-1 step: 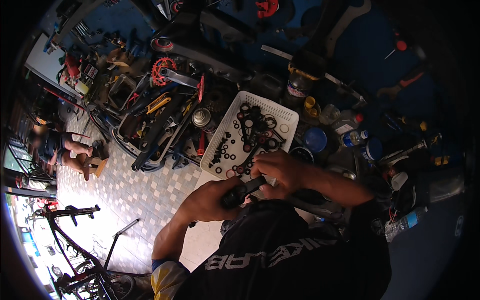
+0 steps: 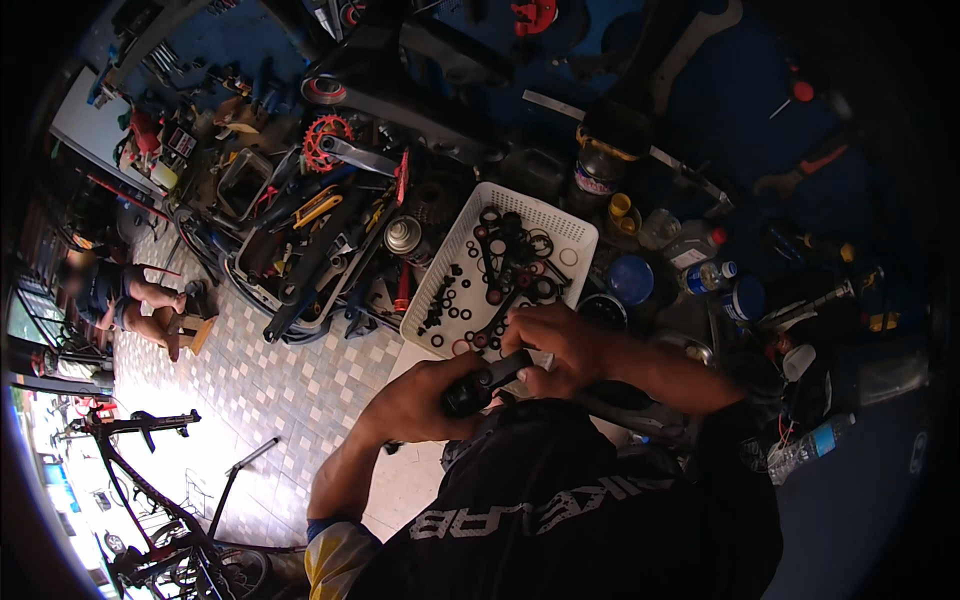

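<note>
Close to my body, my left hand [image 2: 420, 400] is wrapped round a black, thick, rounded part [image 2: 470, 392] whose exact kind I cannot make out. My right hand [image 2: 560, 345] pinches the far end of the same dark piece with bent fingers. Just beyond my hands lies a white perforated plastic tray [image 2: 428, 290]. It holds black rings, seals, small bushings and dark linkage pieces [image 2: 495, 260]. My right hand is over the near right corner of the tray and hides part of it.
Left of the tray stand a spray can [image 2: 403, 236] and a heap of tools [image 2: 320, 235]. Bottles and a blue lid [image 2: 630, 279] sit to the right. A red chainring [image 2: 328, 142] lies farther back. On the left, another person [image 2: 125, 295] sits near a bicycle frame [image 2: 140, 490].
The black part and my fingers have shifted very slightly. My right forearm has moved a little. Everything else stays in place.
</note>
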